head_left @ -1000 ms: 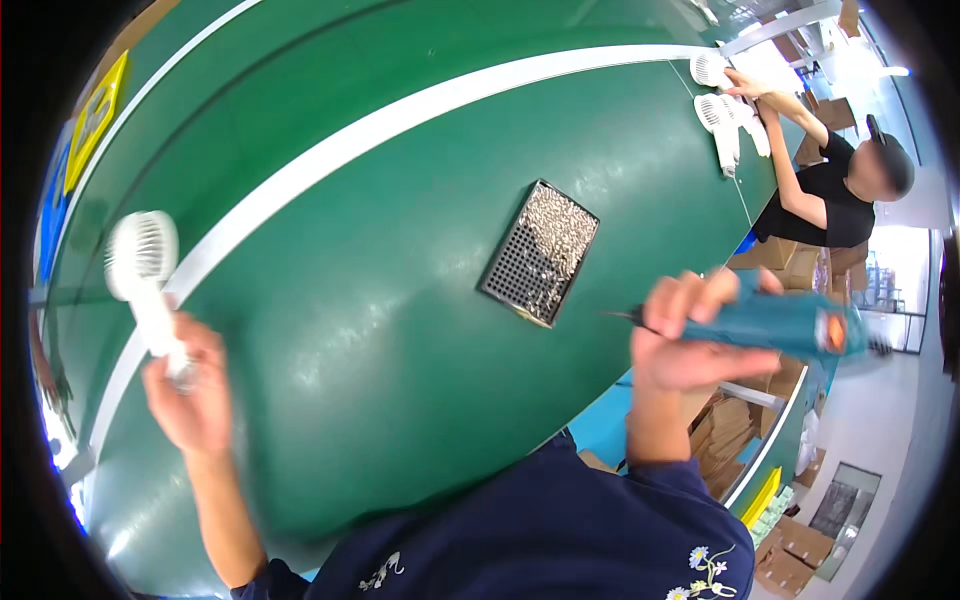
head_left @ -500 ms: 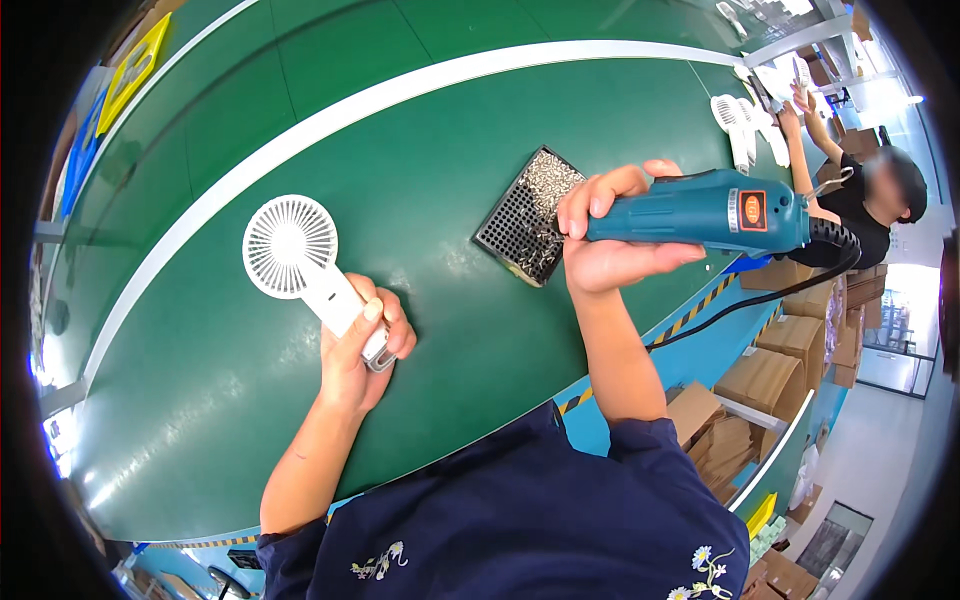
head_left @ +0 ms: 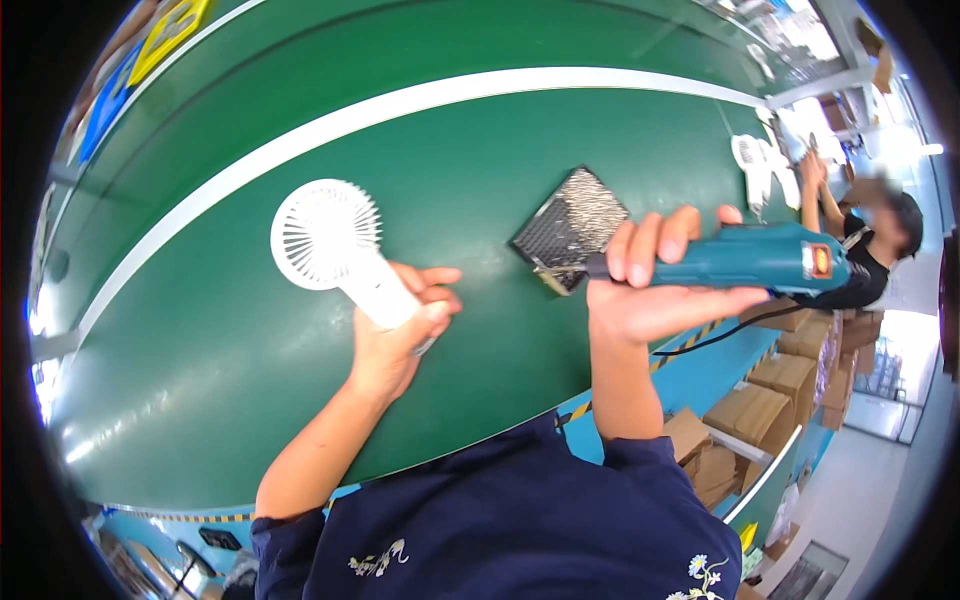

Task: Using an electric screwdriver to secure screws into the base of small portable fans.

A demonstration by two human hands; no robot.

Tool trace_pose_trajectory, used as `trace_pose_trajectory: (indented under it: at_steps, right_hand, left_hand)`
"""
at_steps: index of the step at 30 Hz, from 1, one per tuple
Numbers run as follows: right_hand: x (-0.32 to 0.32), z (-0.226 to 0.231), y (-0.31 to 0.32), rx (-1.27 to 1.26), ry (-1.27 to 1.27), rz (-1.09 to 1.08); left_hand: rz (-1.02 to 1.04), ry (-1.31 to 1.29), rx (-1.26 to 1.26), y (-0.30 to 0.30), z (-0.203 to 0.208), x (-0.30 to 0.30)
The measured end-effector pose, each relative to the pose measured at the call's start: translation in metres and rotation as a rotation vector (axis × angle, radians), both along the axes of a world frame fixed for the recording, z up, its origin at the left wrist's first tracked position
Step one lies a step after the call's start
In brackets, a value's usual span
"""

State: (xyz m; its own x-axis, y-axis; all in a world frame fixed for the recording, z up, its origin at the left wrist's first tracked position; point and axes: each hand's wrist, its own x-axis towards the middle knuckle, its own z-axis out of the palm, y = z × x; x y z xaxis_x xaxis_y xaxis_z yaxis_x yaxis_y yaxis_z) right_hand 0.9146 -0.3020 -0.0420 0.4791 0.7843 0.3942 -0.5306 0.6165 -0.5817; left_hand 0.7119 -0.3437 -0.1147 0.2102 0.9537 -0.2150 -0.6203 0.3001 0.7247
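A white handheld fan [head_left: 325, 235] with a round slatted head is held by its handle in my left hand [head_left: 395, 330], over the green table. The thumb and palm are on the handle and some fingers stretch past it. My right hand [head_left: 650, 290] is wrapped round a teal electric screwdriver [head_left: 740, 262], lying sideways with its dark nose pointing left. That nose is close to a black tray [head_left: 545, 243], a perforated screw holder with many small silver screws [head_left: 592, 205] heaped on its right part. Motion blurs the tool and tray somewhat.
A white strip [head_left: 440, 95] curves across the green table [head_left: 480, 400]. More white fans [head_left: 750, 165] lie at the far right, near a co-worker [head_left: 875, 245]. A black cable [head_left: 700, 345] hangs from the screwdriver, above cardboard boxes [head_left: 750, 415] beyond the striped table edge.
My left hand has moved right with the fan, turning it so its head shows from a different angle. My right hand and the screwdriver have shifted right and slightly down in view.
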Motion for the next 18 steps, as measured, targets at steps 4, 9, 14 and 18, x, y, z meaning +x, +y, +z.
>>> trace_pose_trajectory:
  at_steps: [4, 9, 14, 18]
  right_hand:
    - [-0.032, -0.003, -0.006, 0.105, 0.025, 0.212]
    - [-0.049, -0.006, -0.002, 0.029, 0.073, 0.298]
    - [-0.052, -0.007, -0.003, -0.020, 0.082, 0.280]
    - [-0.051, -0.015, -0.003, -0.040, 0.079, 0.283]
  left_hand:
    - [-0.043, 0.044, 0.122, 0.000, -0.004, 0.006]
    - [-0.005, -0.019, 0.117, 0.001, -0.010, 0.005]
    - [0.036, -0.011, 0.115, -0.001, -0.009, 0.003]
    - [0.021, -0.005, 0.076, -0.001, -0.009, 0.002]
